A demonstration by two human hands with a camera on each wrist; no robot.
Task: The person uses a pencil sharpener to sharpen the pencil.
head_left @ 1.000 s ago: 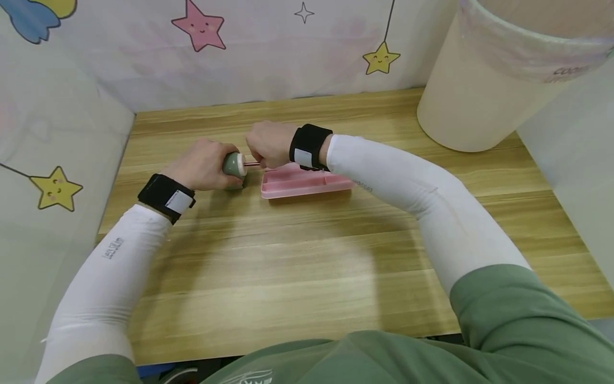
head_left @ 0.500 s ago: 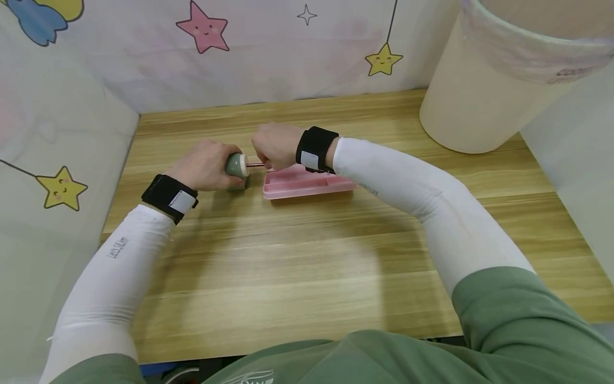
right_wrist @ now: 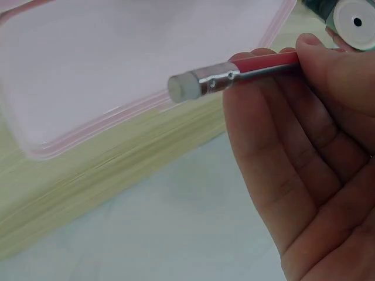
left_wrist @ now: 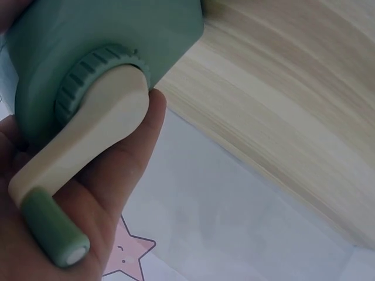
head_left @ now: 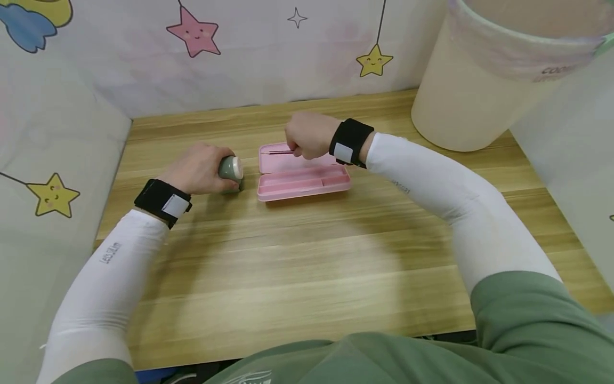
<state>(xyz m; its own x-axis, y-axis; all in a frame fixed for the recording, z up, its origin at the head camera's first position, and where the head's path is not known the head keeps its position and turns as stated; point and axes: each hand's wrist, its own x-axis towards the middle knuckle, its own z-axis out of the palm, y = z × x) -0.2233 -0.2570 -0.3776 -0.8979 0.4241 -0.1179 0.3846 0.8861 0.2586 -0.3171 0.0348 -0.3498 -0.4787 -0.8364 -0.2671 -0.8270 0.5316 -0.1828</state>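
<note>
My left hand [head_left: 196, 168] grips a green pencil sharpener [head_left: 231, 169] standing on the table. In the left wrist view its cream crank arm [left_wrist: 96, 126] and green knob [left_wrist: 55, 228] lie over the palm. Away to the right, my right hand [head_left: 312, 134] pinches a pencil [head_left: 279, 152] between thumb and fingers above the raised lid of a pink pencil case. The pencil's red and dark barrel [right_wrist: 266, 63] and white eraser end [right_wrist: 184, 86] show in the right wrist view. The pencil case [head_left: 307, 192] lies unfolded between the hands, its compartments facing up.
A tall cream bin [head_left: 460, 106] with a bag over its rim stands at the back right. Behind the wooden table [head_left: 288, 277] hangs a pale cloth wall [head_left: 259, 64] printed with stars. Side panels rise at left and right.
The pencil has come out of the sharpener's front hole, and my right hand has carried it to the right. More of the pencil case shows now. My left hand keeps its hold on the sharpener.
</note>
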